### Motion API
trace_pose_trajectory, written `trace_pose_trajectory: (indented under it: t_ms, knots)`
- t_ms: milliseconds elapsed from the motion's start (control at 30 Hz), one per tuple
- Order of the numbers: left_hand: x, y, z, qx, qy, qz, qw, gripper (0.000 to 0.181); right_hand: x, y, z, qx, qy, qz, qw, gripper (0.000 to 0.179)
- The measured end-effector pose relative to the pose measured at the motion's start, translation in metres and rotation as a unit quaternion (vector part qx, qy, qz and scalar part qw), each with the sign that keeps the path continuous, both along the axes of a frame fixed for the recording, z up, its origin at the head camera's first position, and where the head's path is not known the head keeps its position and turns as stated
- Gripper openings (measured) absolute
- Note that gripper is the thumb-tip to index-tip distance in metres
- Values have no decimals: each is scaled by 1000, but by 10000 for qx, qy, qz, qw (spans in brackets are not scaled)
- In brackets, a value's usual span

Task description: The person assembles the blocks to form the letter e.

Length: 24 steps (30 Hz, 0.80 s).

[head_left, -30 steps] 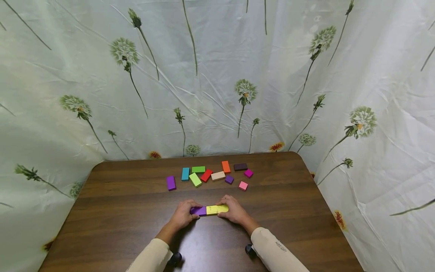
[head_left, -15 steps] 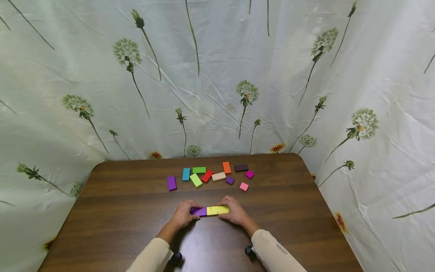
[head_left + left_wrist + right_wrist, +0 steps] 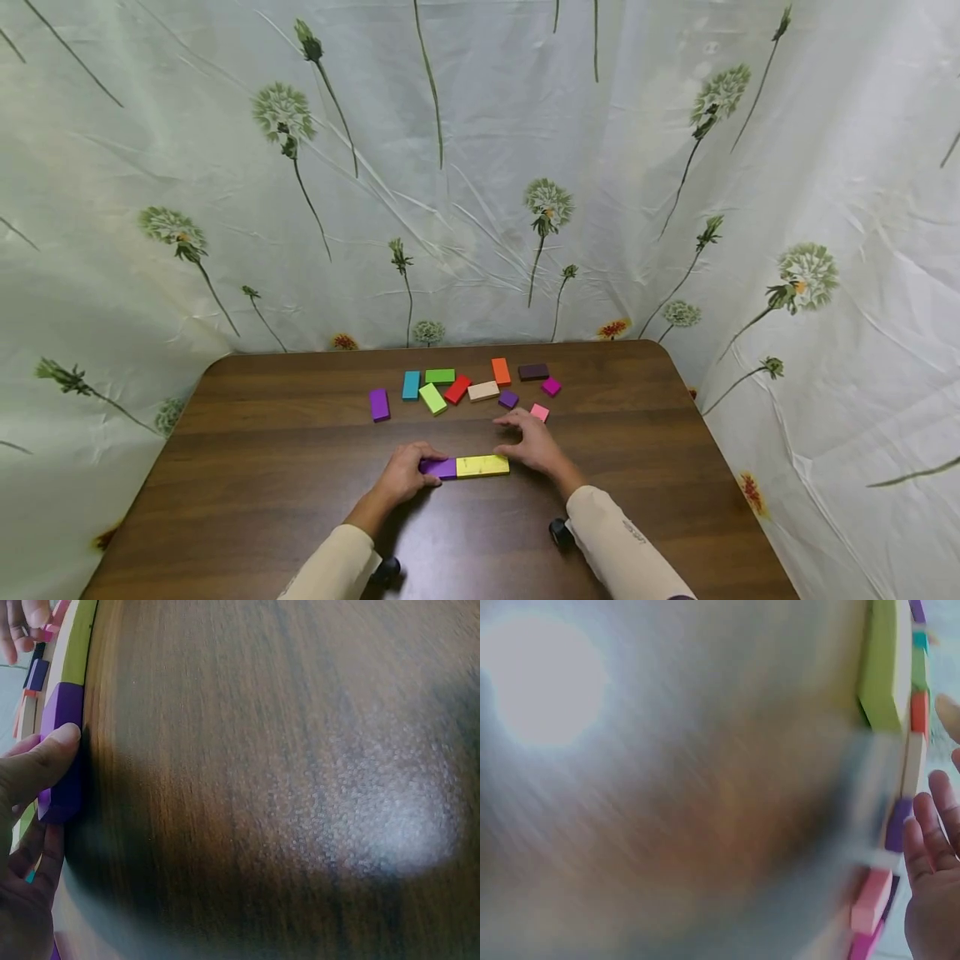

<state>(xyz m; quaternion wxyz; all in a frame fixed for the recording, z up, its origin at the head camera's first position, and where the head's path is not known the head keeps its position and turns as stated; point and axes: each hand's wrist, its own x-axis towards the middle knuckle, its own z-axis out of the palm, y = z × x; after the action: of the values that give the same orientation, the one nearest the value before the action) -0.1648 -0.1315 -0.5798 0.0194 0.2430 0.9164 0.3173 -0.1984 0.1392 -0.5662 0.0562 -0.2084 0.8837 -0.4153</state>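
Observation:
A purple block [image 3: 441, 469] and a yellow block [image 3: 482, 467] lie end to end in a row on the brown table [image 3: 262, 467]. My left hand [image 3: 403, 473] pinches the purple block at its left end, thumb on the near side and fingers on the far side; the left wrist view shows the thumb [image 3: 60, 742] on its face. My right hand [image 3: 534, 443] is off the yellow block, fingers spread and empty, just beyond its right end. In the head view it partly covers a small pink block [image 3: 540, 412], which shows whole in the right wrist view.
Several loose blocks lie at the back: purple [image 3: 379, 405], blue [image 3: 411, 386], green [image 3: 440, 376], light green [image 3: 432, 398], red [image 3: 458, 389], beige [image 3: 483, 391], orange [image 3: 501, 372], dark brown [image 3: 533, 372], dark purple [image 3: 507, 399] and magenta [image 3: 551, 386]. A flowered curtain [image 3: 465, 208] hangs behind.
My right hand has let go of the yellow block and moved right and away from me, toward the pink block. My left hand keeps its grip on the purple block; the row stays put.

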Motion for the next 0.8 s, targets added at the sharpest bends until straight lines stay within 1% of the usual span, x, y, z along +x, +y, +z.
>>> trace_pose_trajectory:
  t_ms: [100, 200, 267, 433, 500, 600, 800]
  knots:
    - [0, 1, 0, -5, -140, 91, 9999, 35, -18, 9, 3, 27, 322, -294, 9990, 42]
    - [0, 1, 1, 52, -272, 148, 9995, 35, -38, 20, 8, 191, 454, -668, 9966, 40]
    - [0, 2, 1, 50, -293, 136, 9995, 35, -50, 29, 9, 278, 413, -895, 9947, 40]
    - [0, 2, 1, 60, -301, 98, 9995, 35, -79, 47, 9, 352, 61, -1371, 9899, 40]
    - [-1, 2, 1, 77, -358, 120, 9993, 36, -87, 51, 8, 362, 15, -1507, 9879, 40]
    - [-1, 2, 0, 74, -403, 143, 9991, 36, -96, 53, 4, 413, -31, -1612, 9861, 41]
    - [0, 1, 1, 79, -386, 108, 9992, 35, -106, 49, -3, 695, -252, -1603, 9843, 42]
